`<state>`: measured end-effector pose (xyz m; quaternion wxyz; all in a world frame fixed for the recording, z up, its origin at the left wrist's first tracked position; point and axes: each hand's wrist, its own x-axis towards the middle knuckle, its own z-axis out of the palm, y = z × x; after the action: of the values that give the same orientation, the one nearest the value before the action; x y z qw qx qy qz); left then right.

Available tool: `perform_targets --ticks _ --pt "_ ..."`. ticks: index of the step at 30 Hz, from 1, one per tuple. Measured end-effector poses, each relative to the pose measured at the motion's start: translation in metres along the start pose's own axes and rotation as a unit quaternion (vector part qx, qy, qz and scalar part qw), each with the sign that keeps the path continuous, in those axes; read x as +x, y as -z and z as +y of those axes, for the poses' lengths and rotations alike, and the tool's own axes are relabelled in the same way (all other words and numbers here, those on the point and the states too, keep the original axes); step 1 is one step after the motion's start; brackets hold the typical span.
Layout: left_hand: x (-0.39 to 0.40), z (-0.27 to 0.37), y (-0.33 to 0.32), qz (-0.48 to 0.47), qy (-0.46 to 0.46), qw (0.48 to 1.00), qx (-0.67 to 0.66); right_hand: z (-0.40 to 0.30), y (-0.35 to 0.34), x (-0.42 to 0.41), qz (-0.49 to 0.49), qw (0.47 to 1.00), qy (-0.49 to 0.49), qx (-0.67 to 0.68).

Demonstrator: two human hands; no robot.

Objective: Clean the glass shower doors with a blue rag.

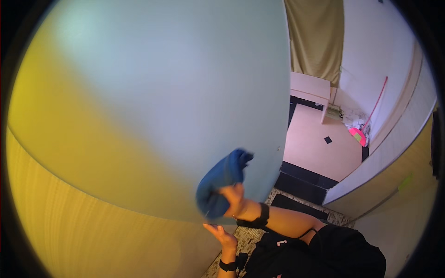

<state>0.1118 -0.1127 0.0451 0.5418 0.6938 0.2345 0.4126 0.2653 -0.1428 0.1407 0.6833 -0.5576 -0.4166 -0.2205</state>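
A folded blue cloth (222, 173) is bunched in my right hand (232, 199), slightly blurred. It lies at the lower part of a large pale door-like panel (174, 104), and seems to be against its surface. Below it, my left hand (226, 238) is raised with fingers spread and holds nothing. Its fingertips are close to the joint between the panel and a cream wall (114, 236); whether they touch is unclear. Black bands circle both of my wrists.
Past the panel's right edge lies a room with a pale table (310, 85), a gold curtain (316, 38) and a pink broom (358, 136) leaning at the wall. A dark raised threshold (304, 177) crosses the doorway. A black mat (295, 206) lies on the patterned floor.
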Motion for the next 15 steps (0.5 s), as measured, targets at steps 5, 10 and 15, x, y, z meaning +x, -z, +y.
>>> perform_targets --ticks 5,10,15 --pt "-0.009 -0.03 0.02 -0.03 0.003 0.999 0.045 -0.01 -0.017 -0.043 -0.113 0.968 0.222 -0.008" --pt "-0.029 -0.073 0.052 -0.085 0.032 0.989 0.115 0.029 -0.009 -0.093 -0.23 0.928 0.284 -0.063" --pt "-0.028 -0.044 0.041 0.031 -0.085 0.989 0.12 0.066 0.017 -0.095 -0.256 0.915 0.304 -0.065"
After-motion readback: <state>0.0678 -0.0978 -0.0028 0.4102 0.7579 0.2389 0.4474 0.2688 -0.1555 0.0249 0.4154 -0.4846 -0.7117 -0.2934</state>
